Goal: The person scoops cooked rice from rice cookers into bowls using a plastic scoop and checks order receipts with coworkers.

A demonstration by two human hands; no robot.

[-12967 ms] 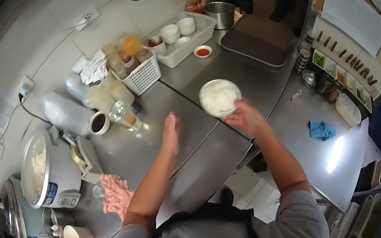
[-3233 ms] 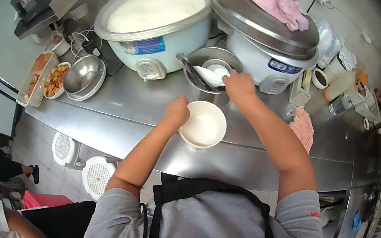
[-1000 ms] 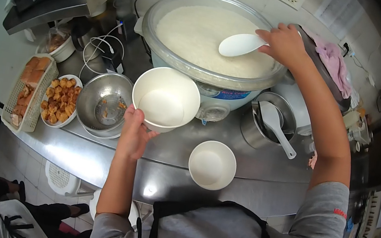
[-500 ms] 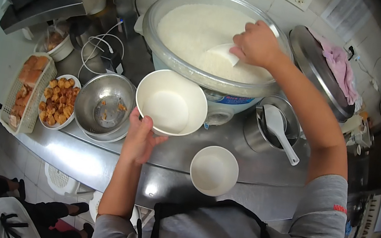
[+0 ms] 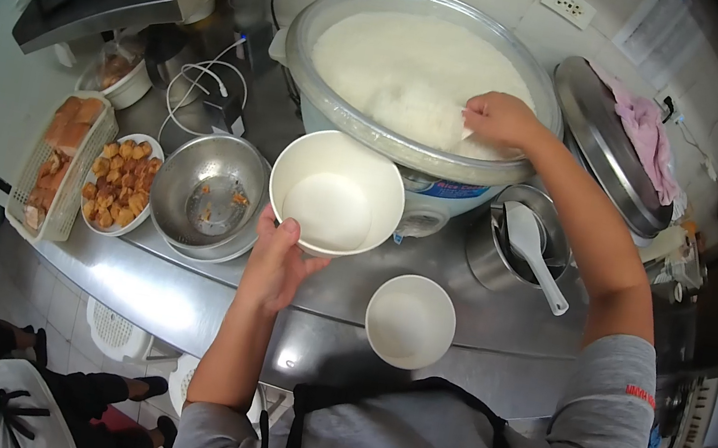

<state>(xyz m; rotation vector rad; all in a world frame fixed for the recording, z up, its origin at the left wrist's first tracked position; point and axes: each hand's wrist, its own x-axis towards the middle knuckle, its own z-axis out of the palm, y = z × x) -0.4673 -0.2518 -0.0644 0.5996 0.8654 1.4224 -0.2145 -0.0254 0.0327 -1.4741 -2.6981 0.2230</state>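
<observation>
My left hand [image 5: 276, 262] grips the lower left side of a white paper bowl [image 5: 335, 194], tilted and empty inside, close to the cooker's front rim. Over the large cooker [image 5: 313, 102], my right hand [image 5: 501, 123] is closed on a white scoop, whose blade is mostly hidden in the white rice [image 5: 407, 52]. A second white bowl [image 5: 410, 321] stands on the steel counter [image 5: 320, 346] near my body. Right of it, a metal pot [image 5: 489, 253] holds a white paddle [image 5: 533, 253] with its handle over the rim.
At the left are a basket of orange-pink food [image 5: 57, 164], a plate of browned pieces [image 5: 119, 184] and a steel colander [image 5: 210, 194]. A metal lid [image 5: 608, 152] with a pink cloth [image 5: 646, 144] leans at the right. Another person [image 5: 17, 395] is at the lower left.
My right hand has come down from above the rice toward the cooker's front right, and the scoop has gone into the rice. My left hand still holds the bowl, now slightly nearer the cooker's front.
</observation>
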